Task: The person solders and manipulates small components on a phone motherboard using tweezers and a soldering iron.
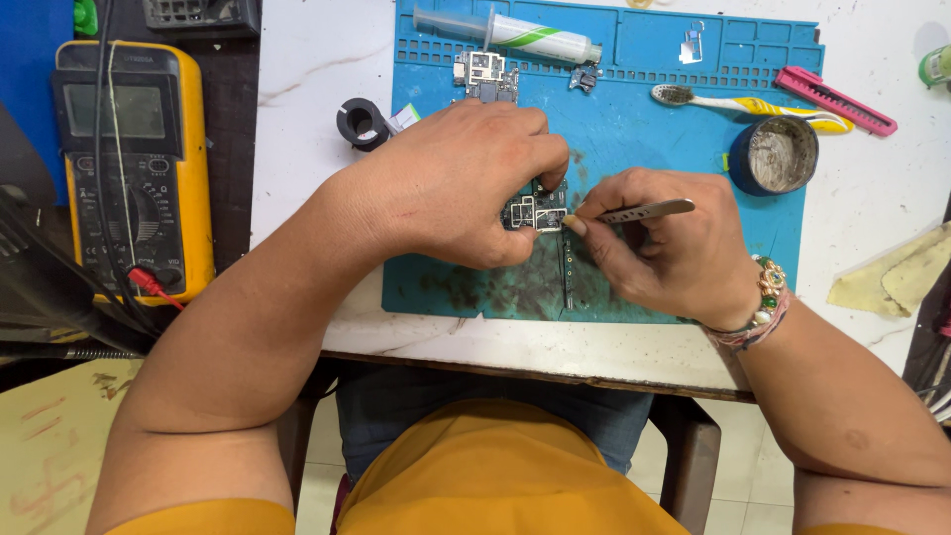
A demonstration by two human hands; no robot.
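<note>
Nearest the wearer: orange garment and blue trousers at six o'clock, the table edge (555, 372) just beyond.

Left hand (451, 188): at centre, curled palm-down over a small circuit board (535, 211), fingers closed on it and pressing it to the mat. Most of the board lay hidden beneath the hand; only its metal-shielded right end showed.

Right hand (659, 243): at three o'clock of the board, fingers pinched shut around metal tweezers (634, 211). The tweezer tip pointed towards nine o'clock and met the board's exposed end. A beaded bracelet (765, 307) sat on that wrist.

Blue work mat (674, 149): under both hands, stained dark near its near edge, with small compartments along the far rim.

Round open tin (778, 154): at one o'clock of the right hand, on the mat's right margin.

Toothbrush (743, 104), yellow and white: just beyond the tin, lying crosswise. Pink flat tool (837, 99): beside it, off the mat.

Second circuit board (485, 77): at twelve o'clock of the left hand, near the far rim. Syringe with a white and green label (515, 35): beyond it, lying crosswise.

Black tape roll (360, 122): at eleven o'clock, on the white table just off the mat.

Yellow multimeter (134, 163): at nine o'clock, well apart, with black and red leads over it.
</note>
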